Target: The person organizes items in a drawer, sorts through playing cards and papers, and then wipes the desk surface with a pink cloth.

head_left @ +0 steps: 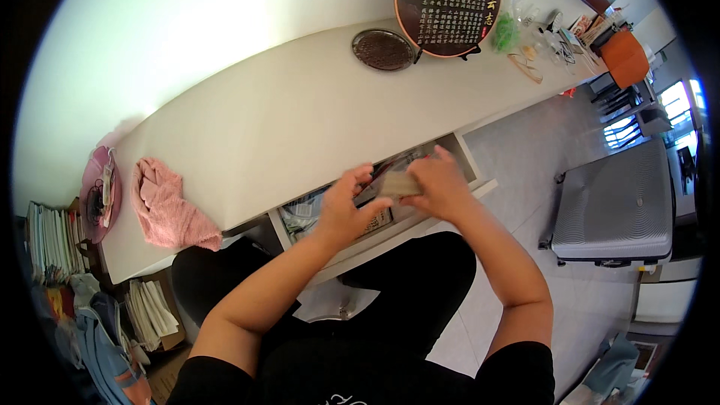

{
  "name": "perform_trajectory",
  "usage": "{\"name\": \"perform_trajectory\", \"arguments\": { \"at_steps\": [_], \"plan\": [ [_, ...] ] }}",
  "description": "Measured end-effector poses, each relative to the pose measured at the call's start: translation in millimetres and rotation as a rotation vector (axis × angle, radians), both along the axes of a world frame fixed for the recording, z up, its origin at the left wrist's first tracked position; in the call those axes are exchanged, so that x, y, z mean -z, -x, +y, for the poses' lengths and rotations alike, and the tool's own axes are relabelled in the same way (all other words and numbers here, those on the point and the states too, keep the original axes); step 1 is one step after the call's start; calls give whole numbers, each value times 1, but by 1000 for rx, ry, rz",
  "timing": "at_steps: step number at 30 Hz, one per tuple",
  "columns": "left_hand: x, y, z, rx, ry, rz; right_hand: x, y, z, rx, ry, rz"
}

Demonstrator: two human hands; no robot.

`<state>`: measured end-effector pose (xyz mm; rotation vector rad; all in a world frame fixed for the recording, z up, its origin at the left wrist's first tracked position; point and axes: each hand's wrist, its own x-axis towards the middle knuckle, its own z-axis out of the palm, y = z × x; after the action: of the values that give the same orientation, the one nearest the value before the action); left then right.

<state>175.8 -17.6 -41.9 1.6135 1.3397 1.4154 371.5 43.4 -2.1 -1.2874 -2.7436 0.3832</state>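
Observation:
My right hand (437,186) is closed on a small tan block-like thing (400,184), blurred by motion, so its kind cannot be made out. It is held just above the pulled-out drawer (466,157) of a long pale desk. My left hand (346,208) hovers over the drawer's middle, fingers and thumb spread, facing the tan thing; I see nothing in it. Inside the drawer, clear plastic packets (301,211) lie at the left end. More small items sit under and between my hands, partly hidden by them.
A pink fuzzy cloth (171,206) and a pink cap (100,193) lie at the desk's left. Farther back are a dark round tray (382,49) and a round plaque (448,7) on a stand. A grey suitcase (615,206) stands on the floor at right.

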Motion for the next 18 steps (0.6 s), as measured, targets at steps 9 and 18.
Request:
{"name": "perform_trajectory", "arguments": {
  "at_steps": [9,18],
  "plan": [
    [-7,86,-24,194,591,523,13,-18,24,359,222,-119],
    [30,21,-20,316,406,756,23,-1,28,326,227,-162]
  ]
}}
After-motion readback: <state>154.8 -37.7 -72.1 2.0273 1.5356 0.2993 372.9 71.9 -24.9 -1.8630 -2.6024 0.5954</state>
